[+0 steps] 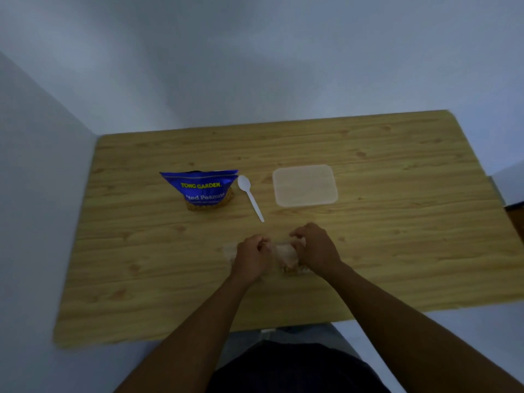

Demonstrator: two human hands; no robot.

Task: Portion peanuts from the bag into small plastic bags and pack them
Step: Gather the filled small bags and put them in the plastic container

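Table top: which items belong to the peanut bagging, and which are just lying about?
In the job: peanut bag, spoon, small plastic bag pinched by left hand and right hand.
Lying idle: clear lidded container, untouched; possibly for packing.

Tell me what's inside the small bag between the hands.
Peanuts sit at the bottom of the small bag. Both hands cover its top, so the opening is hidden.

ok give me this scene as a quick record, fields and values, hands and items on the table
left hand: closed on the small plastic bag's top
right hand: closed on the same bag
small plastic bag: peanuts at its bottom, between the hands
peanut bag: blue, upright, far left
spoon: white, lying beside the peanut bag
container: translucent, far right
table: wood grain
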